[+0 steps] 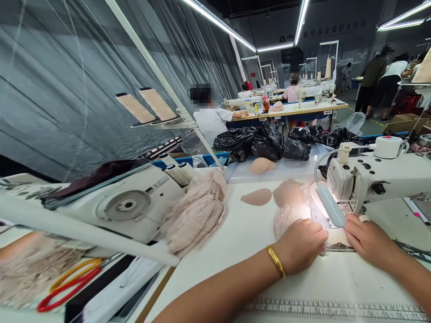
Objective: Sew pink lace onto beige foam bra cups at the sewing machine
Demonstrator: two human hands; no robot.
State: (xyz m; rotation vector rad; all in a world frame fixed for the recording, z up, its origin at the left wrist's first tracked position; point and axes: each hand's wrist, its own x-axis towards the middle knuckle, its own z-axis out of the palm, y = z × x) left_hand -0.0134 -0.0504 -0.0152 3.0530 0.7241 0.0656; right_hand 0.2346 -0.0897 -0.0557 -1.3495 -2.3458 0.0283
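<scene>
My left hand, with a gold bangle on the wrist, lies on a pale lace piece under the lit lamp of a white sewing machine; its fingers are curled down on the fabric. My right hand presses the same piece near the needle area, fingers bent, a white guard on one finger. Two beige foam cups lie just beyond on the white table.
A heap of pale lace pieces lies left of my hands beside another machine. Red and yellow scissors sit at the lower left. Black bags lie behind. Other people sit and stand at far tables.
</scene>
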